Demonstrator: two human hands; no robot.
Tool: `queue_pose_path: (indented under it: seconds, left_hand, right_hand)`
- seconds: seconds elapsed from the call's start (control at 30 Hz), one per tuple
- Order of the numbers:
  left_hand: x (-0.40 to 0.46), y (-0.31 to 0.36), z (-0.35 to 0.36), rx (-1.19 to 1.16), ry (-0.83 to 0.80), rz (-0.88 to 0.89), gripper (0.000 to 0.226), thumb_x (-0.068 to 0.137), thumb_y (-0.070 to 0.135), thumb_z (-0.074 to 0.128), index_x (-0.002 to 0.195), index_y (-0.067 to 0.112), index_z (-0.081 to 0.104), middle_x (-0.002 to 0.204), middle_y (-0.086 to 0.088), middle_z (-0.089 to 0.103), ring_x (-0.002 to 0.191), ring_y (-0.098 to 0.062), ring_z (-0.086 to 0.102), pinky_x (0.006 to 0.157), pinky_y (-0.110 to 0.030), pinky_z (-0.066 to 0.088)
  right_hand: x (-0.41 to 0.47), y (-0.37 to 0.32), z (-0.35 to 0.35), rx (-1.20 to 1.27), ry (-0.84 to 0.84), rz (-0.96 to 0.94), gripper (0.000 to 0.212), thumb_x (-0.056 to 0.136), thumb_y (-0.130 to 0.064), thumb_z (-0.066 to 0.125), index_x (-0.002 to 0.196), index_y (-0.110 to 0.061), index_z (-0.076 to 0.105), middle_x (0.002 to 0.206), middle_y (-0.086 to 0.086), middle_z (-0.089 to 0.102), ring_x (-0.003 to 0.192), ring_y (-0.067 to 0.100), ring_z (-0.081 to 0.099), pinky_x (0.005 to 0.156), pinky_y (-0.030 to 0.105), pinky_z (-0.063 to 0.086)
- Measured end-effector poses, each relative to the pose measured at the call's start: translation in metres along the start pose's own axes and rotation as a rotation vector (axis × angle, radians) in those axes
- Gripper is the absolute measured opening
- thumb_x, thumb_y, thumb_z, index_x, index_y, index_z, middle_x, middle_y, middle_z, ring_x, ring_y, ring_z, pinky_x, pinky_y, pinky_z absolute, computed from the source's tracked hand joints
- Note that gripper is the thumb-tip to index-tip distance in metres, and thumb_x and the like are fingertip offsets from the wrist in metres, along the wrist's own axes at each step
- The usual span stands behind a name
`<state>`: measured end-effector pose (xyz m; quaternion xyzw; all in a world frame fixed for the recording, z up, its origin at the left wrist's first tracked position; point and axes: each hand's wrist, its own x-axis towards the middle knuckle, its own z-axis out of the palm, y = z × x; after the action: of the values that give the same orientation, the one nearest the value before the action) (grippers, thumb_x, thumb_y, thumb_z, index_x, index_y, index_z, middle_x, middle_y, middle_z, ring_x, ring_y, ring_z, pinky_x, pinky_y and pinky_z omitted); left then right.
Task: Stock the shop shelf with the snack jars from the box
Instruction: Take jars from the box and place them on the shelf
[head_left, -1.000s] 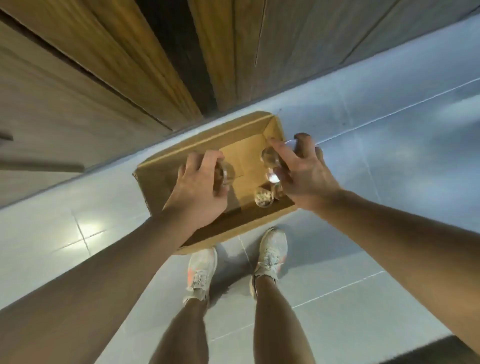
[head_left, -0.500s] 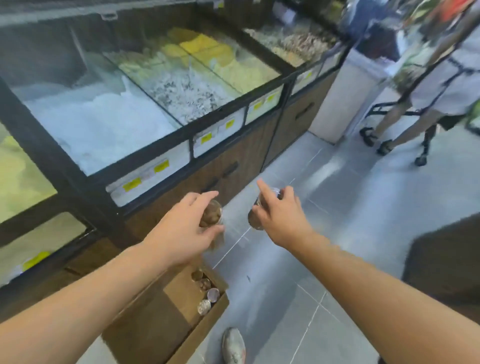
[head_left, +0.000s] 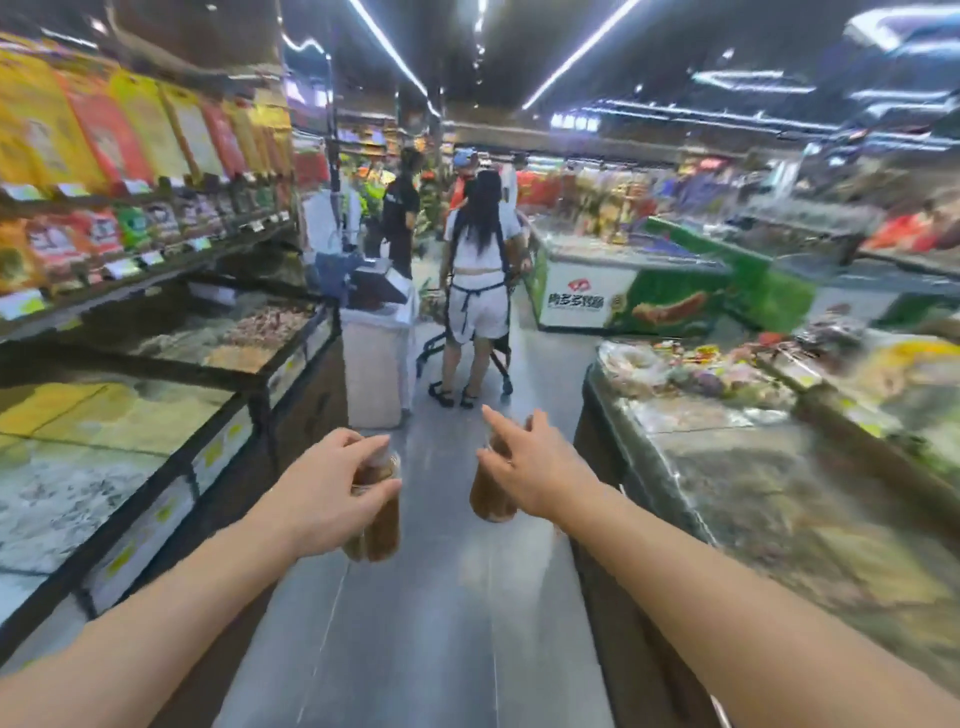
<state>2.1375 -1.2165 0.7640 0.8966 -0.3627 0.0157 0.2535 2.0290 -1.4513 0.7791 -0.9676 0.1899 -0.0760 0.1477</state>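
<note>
- Clear plastic, I believe, is the material of the jars; brown snack shows through the walls, but the picture is blurred and glass is also possible.
- My left hand (head_left: 324, 493) is closed from above around the top of the left jars (head_left: 378, 512). I seem to see two bodies hanging side by side under it, touching each other, but I cannot be sure of the count.
- My right hand (head_left: 530, 475) pinches the right jar (head_left: 488, 493) at its neck between thumb and the bent fingers, while the index finger points out straight and free.
- All jars hang in the air over the grey aisle floor (head_left: 441, 623), between the left bulk bins (head_left: 119, 431) and the right display counter (head_left: 779, 467). None stands on a shelf yet.
- Handling, as I judge: stiff walls, smooth and maybe slippery, a moderate weight for one hand. Taking them by the lid rim works for carrying; for placing, a hold around the body would be safer, especially on the left.
- Writing: the far freezer chest (head_left: 623, 296) carries a white panel with a red logo and Chinese characters, which I cannot read surely. Yellow price tags on the left bins are too blurred. No jar label is legible.
</note>
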Motion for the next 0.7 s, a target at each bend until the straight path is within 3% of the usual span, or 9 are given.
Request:
queue_pose_path:
  seconds: [0.13,0.3,0.5,0.63,0.7]
  left_hand:
    - [0.024,0.097,0.023,-0.037,-0.083,0.157,0.062,0.093,0.059,0.06,0.147,0.031,0.049,0.122,0.013,0.05,0.11,-0.009,0.059,0.098,-0.027,0.045]
    - [0.035,0.221,0.078,-0.097,-0.186,0.319,0.064,0.092,0.057,0.062,0.148,0.029,0.049,0.129,0.009,0.051,0.114,-0.012,0.058,0.102,-0.031,0.045]
    - [0.035,0.386,0.164,-0.106,-0.319,0.501,0.065,0.09,0.063,0.059,0.148,0.034,0.048,0.123,0.012,0.048,0.11,-0.01,0.056,0.095,-0.027,0.046]
    - [0.023,0.499,0.221,-0.127,-0.398,0.633,0.064,0.089,0.063,0.061,0.146,0.036,0.049,0.128,0.013,0.05,0.108,-0.013,0.06,0.094,-0.03,0.048]
    - [0.014,0.552,0.246,-0.116,-0.421,0.705,0.063,0.091,0.062,0.06,0.147,0.036,0.049,0.135,0.009,0.051,0.116,-0.018,0.059,0.098,-0.033,0.048]
  right_hand:
    - [-0.053,0.083,-0.069,-0.051,0.028,0.16,0.06,0.101,-0.056,0.042,0.158,-0.044,0.023,0.146,0.017,0.035,0.131,0.04,0.046,0.104,0.041,0.041]
    - [-0.125,0.2,-0.119,-0.086,0.09,0.36,0.06,0.098,-0.06,0.043,0.155,-0.046,0.029,0.141,0.016,0.041,0.132,0.041,0.046,0.106,0.044,0.041]
    - [-0.238,0.342,-0.163,-0.073,0.101,0.613,0.062,0.097,-0.066,0.039,0.155,-0.052,0.02,0.152,0.014,0.028,0.137,0.039,0.041,0.11,0.05,0.039]
    - [-0.322,0.422,-0.194,-0.072,0.125,0.777,0.063,0.099,-0.063,0.039,0.156,-0.048,0.02,0.16,0.014,0.021,0.142,0.039,0.035,0.114,0.047,0.035]
    - [-0.365,0.454,-0.207,-0.091,0.144,0.847,0.063,0.099,-0.061,0.042,0.156,-0.041,0.025,0.157,0.015,0.027,0.14,0.039,0.039,0.112,0.045,0.036]
